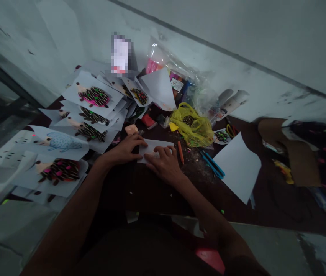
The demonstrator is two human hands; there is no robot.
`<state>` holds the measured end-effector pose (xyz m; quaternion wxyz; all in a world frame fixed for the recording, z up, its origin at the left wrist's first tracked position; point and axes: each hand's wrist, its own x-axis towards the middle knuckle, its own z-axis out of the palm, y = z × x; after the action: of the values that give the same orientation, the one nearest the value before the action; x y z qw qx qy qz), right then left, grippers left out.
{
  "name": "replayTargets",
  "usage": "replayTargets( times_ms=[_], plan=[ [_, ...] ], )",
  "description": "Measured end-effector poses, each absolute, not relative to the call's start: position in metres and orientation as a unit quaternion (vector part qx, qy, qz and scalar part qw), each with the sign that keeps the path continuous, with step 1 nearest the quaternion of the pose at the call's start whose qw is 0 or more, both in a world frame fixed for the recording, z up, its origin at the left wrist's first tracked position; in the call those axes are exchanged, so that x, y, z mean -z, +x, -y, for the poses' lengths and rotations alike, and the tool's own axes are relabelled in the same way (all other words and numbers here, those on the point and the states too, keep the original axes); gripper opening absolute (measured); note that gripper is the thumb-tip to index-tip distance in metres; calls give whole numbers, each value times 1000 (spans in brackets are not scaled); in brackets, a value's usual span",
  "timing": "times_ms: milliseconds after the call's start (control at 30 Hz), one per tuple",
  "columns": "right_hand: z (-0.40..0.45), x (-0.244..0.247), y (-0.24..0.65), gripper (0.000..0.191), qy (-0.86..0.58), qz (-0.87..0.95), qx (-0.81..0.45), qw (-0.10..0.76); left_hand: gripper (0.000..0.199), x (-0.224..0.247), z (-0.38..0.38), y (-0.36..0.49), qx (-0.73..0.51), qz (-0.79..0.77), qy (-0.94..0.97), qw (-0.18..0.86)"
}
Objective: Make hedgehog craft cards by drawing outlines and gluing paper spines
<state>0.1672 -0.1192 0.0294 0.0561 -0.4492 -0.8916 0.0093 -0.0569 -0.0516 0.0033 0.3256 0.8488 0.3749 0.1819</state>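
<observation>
- Two bare forearms reach in from the bottom of the view to a dark wooden table (148,199), with the hands close together near its front edge.
- A small white paper rectangle (154,150) lies flat between the hands, its long axis running nearly side to side with a slight tilt.
- The left hand (122,150) is on the left of the paper, its fingers (136,141) almost straight and close together, their tips lying on the paper's left end.
- The right hand (164,163) is the nearer to the paper's middle and covers more of it. Its fingers (161,151) curve slightly and rest on the right half.
- Both hands press from above with no visible pinch. Whether the paper is folded cannot be told.
- An orange crayon (180,152) lies just beyond the right hand, beside a slim blue tool (213,165).
- Farther off are a yellow plastic bag (192,125), hedgehog paper collages (94,96) on the left, and a loose white sheet (239,166) on the right.
</observation>
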Motion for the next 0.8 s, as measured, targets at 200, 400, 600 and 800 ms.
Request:
replayTargets(
  times_ms=[200,400,600,800],
  plan=[
    [121,-33,169,38,-454,889,-13,55,36,-3,51,-57,-178,-373,850,328],
    [116,-29,165,40,-438,898,5,49,37,-4,53,-56,-187,-372,850,323],
    [116,-27,160,38,-452,891,4,43,37,-3,53,-57,-192,-370,851,321],
    [118,-31,164,39,-479,875,-8,74,38,-3,51,-57,-182,-369,848,335]
  ],
)
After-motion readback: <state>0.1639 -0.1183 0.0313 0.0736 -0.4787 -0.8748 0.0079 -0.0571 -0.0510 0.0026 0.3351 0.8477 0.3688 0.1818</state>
